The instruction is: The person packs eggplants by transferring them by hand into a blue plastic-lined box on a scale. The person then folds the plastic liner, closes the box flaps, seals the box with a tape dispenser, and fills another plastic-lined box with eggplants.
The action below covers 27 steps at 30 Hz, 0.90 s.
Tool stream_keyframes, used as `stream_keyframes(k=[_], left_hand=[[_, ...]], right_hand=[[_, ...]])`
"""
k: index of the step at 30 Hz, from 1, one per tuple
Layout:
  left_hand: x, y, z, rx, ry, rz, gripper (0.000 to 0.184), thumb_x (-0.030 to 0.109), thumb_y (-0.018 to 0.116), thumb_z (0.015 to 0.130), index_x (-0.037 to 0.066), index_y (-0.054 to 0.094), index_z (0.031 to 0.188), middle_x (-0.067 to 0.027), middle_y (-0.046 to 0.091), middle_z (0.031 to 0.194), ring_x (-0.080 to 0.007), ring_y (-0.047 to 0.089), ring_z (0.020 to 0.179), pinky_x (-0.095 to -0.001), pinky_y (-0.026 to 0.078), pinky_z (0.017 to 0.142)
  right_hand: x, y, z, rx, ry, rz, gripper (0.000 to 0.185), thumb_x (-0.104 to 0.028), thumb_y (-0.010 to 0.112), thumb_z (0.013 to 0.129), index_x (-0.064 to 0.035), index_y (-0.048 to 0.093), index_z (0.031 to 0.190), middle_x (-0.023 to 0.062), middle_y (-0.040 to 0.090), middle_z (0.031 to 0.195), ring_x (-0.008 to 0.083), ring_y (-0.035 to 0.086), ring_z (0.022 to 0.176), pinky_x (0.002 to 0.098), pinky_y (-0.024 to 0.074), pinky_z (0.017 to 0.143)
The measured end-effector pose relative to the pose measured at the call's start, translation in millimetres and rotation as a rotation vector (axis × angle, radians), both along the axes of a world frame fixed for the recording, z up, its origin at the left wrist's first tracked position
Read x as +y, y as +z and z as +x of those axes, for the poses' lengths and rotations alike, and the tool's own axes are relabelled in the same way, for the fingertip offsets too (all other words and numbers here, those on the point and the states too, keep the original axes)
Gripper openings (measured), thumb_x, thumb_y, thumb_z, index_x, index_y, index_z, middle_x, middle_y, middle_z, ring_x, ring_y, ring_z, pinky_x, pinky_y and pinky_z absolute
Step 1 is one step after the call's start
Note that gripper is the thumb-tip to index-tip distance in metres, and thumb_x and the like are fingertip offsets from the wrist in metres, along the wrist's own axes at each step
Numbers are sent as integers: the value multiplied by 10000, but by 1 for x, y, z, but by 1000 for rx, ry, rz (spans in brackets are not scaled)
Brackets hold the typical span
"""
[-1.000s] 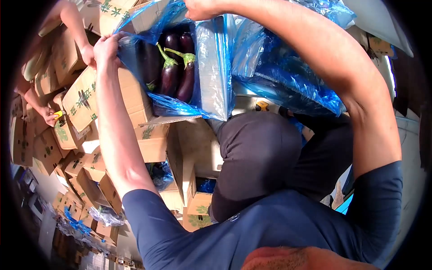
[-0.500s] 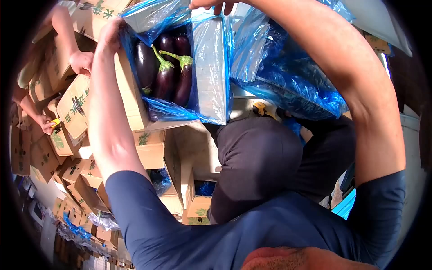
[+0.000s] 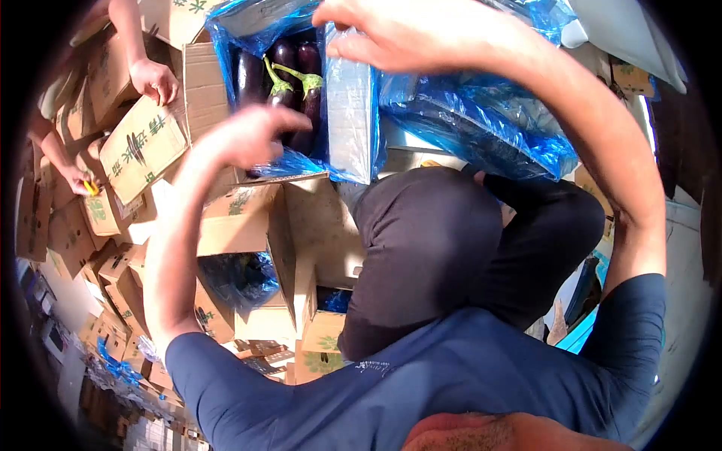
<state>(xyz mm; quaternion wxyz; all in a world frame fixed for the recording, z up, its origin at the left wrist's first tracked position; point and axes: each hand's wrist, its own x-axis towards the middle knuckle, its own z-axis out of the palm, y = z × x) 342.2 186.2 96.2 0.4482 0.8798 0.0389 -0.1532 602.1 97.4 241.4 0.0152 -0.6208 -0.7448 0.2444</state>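
A cardboard box lined with a blue plastic bag holds several dark purple eggplants, two of them with green stems crossing near the middle. My left hand is over the box's lower left part, its fingers apart and slightly blurred, holding nothing. Above the right-hand flap, which is covered by the plastic, my right hand reaches in from the right with its fingers spread and nothing in them.
Another blue-lined box stands to the right. At the left, a co-worker's hands are by a printed carton, one with a yellow tool. An open box with blue plastic lies below. My knees are close underneath.
Both my hands have let go of the blue plastic. My left hand has moved right and down over the eggplants; my right hand has come lower over the flap. The bag's edges now lie folded outward.
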Motion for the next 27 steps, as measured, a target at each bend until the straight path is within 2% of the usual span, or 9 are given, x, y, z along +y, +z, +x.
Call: stream_keyframes(k=[2,5,8,10,12,16,21,24,27], left_hand=[[-25,-43,-21,39,-392,354,420,56,668,734,82,711,1151,-121,716,1090,-328,652,1101,-442,528,894],[-27,-54,-35,12,-326,450,194,131,681,797,72,710,980,-149,712,995,-389,653,1014,-482,525,851],[-38,-1,-41,512,-76,320,119,164,662,860,47,680,865,-199,683,916,-416,651,923,-502,517,799],[-36,23,-65,344,107,330,147,166,638,899,28,652,848,-241,649,891,-438,635,881,-509,512,777],[-39,52,-84,359,181,359,166,173,617,937,16,642,888,-226,634,889,-446,630,875,-510,511,778],[-74,81,-111,350,283,532,132,150,616,922,19,630,914,-187,606,887,-433,641,868,-517,499,797],[-85,128,-98,650,601,281,370,270,646,976,30,648,1258,-227,720,1014,-383,701,938,-466,531,846],[-83,152,-52,542,616,490,328,264,630,984,22,670,1202,-232,730,973,-343,731,886,-439,551,807],[-62,110,-3,241,770,320,320,290,657,951,6,705,1090,-231,726,943,-350,726,869,-445,547,803]], right_hand=[[-39,11,-3,45,63,106,384,-171,625,934,-64,612,1303,212,704,1060,374,694,995,458,562,833],[-92,29,9,150,102,291,334,-218,649,949,-4,645,1206,207,701,1038,374,684,980,430,540,875],[-132,41,30,204,24,296,344,-217,675,941,-10,643,1214,188,699,1018,362,688,948,417,549,856],[-161,50,41,230,-149,218,363,-201,705,928,-16,643,1233,173,694,1000,345,691,908,398,559,830],[-191,42,52,331,-298,210,370,-156,724,918,-14,646,1251,152,707,1006,262,713,897,346,566,803],[-210,34,73,292,-364,229,378,-162,717,928,-16,640,1268,135,717,1021,242,716,906,336,568,820],[-220,38,91,253,-372,281,385,-182,719,928,-17,644,1268,132,715,1010,231,702,861,331,566,812],[-233,35,99,301,-375,274,377,-177,720,926,-10,650,1257,138,715,1014,226,705,865,333,566,808],[-245,38,103,341,-364,268,373,-162,718,921,0,651,1250,145,714,1017,228,705,863,335,567,801]])
